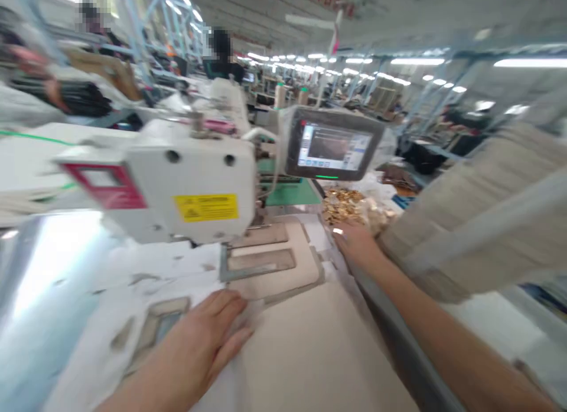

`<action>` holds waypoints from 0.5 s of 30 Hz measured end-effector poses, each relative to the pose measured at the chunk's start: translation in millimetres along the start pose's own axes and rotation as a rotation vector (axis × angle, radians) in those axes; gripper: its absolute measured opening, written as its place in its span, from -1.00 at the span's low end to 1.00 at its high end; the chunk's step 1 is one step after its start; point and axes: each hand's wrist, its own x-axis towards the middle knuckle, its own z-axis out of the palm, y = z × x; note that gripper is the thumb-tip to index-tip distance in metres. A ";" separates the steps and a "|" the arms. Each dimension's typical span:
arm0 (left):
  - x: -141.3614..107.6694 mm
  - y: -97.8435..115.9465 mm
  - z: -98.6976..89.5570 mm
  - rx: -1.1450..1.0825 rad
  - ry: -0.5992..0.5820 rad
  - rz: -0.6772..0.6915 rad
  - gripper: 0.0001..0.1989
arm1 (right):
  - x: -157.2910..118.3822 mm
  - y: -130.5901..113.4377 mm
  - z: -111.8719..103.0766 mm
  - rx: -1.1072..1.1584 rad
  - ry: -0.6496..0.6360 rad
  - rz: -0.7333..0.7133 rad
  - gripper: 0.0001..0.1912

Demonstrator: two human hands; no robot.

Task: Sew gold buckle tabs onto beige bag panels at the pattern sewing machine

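My left hand lies on the white template sheet and the edge of a beige fabric panel, fingers stretched forward and palm down. Just ahead of its fingertips is a beige piece with cut-out slots, framed in grey, on the bed of a white sewing machine. My right hand reaches to the right edge of the bed, at the near side of a pile of small gold metal pieces. A bright spot shows at its fingertips; blur hides whether it holds anything.
A control screen stands above the machine bed. On the right hangs or leans a thick stack of beige fabric. A shiny metal table surface lies left. Thread cones and other people stand farther back.
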 end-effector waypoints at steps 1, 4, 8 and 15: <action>2.5 6.4 -9.8 -0.009 -0.049 -0.042 -0.67 | -4.4 9.6 3.2 0.002 -0.011 -0.002 -0.78; 6.3 8.6 -32.9 0.003 -0.119 -0.144 -0.68 | -7.1 41.1 30.1 -0.032 0.082 0.012 -0.71; -16.8 -24.1 -60.9 0.089 -0.060 -0.289 -0.68 | 4.0 71.7 58.3 0.013 0.075 -0.077 -0.78; -106.3 -121.9 -130.6 0.375 0.112 -0.975 -0.70 | 15.9 86.2 51.7 0.179 -0.006 -0.019 -0.85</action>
